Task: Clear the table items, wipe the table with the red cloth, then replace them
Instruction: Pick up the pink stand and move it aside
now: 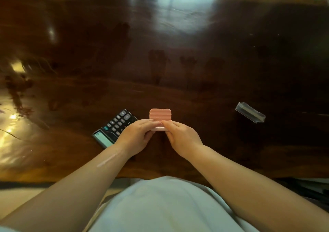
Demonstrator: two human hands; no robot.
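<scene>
A small pink ridged stand [160, 114] stands on the dark glossy wooden table [160, 62], near its front edge. My left hand [137, 136] and my right hand [180, 137] both pinch the stand's near lower edge, fingertips almost meeting. A black calculator [114, 127] lies just left of the stand, partly under my left hand. A clear plastic holder [250, 112] lies to the right. No red cloth is in view.
The table's front edge [71, 177] runs just ahead of my body. Bright window reflections cover the table's far middle and left side. Floor shows beyond the far edge.
</scene>
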